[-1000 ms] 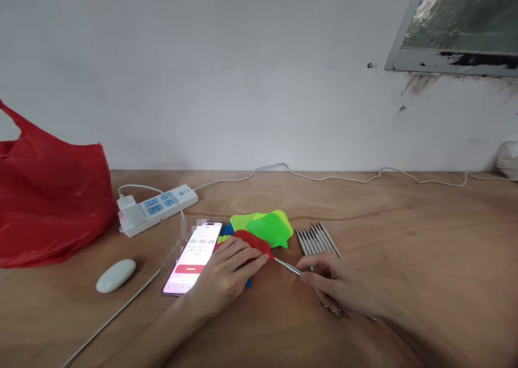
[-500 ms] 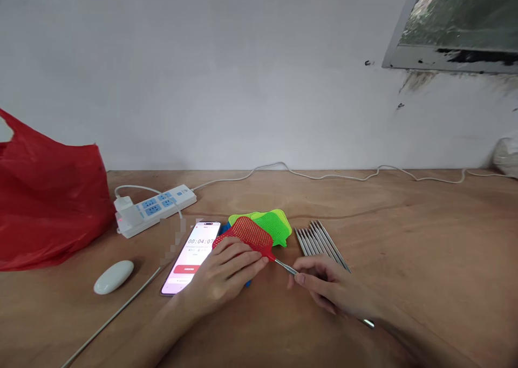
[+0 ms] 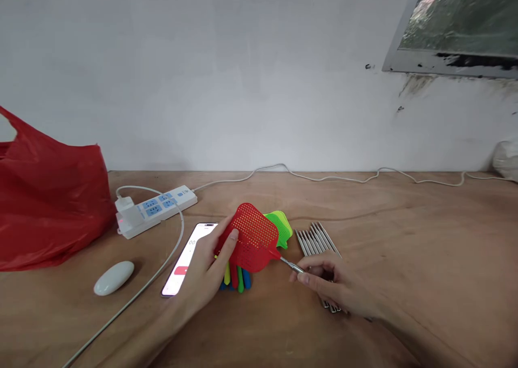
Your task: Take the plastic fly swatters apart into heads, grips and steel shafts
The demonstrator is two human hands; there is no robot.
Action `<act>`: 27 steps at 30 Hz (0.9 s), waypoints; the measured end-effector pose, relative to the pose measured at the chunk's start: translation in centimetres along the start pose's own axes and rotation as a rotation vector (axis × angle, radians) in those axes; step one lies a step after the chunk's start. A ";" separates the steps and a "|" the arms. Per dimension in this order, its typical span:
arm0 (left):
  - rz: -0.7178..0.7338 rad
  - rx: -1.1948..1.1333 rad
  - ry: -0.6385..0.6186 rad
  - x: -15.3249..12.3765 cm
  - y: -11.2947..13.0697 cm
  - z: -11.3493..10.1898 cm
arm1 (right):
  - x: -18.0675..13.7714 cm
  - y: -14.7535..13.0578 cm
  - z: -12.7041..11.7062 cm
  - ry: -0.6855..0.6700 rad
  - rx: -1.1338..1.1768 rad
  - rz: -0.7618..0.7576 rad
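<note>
A red fly swatter [image 3: 254,237] with a perforated head is held up between both hands. My left hand [image 3: 212,260] pinches the left edge of its head, thumb on top. My right hand [image 3: 334,281] grips the thin metal rod joined to the head. Under the swatter lie green swatter heads [image 3: 281,229], with a yellow-green one beneath, partly covered. Narrow ends in yellow, red, green and blue [image 3: 240,280] poke out below the red head. Several metal rods [image 3: 318,240] lie side by side behind and under my right hand.
A phone [image 3: 188,260] with a lit screen lies by my left wrist. A white power strip [image 3: 156,210] with a plugged-in charger and cable, a white oval object [image 3: 114,278] and a red plastic bag [image 3: 48,206] are to the left. A white wall stands behind.
My left hand has gone from lying over the red head to pinching its edge, and the head has been lifted and tilted. The coloured ends beneath have come into view.
</note>
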State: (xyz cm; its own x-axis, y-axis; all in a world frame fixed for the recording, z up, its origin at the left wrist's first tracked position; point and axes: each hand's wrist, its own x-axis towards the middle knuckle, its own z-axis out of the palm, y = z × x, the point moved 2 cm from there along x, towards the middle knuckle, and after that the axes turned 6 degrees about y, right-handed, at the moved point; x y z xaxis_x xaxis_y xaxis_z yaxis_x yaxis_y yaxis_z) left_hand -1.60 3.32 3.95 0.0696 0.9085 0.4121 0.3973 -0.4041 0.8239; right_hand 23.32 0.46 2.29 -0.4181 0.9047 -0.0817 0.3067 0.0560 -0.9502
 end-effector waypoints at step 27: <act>-0.239 -0.304 -0.124 -0.9 -0.6 0.9 | 0.0 0.6 1.1 0.097 -0.232 -0.208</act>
State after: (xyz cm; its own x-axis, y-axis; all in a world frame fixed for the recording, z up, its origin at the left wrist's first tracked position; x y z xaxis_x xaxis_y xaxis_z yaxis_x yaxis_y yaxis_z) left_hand -1.03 2.79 2.73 0.1255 0.9790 0.1606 0.1278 -0.1765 0.9760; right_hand 22.55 0.03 1.41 -0.4125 0.8991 0.1467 0.4144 0.3287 -0.8487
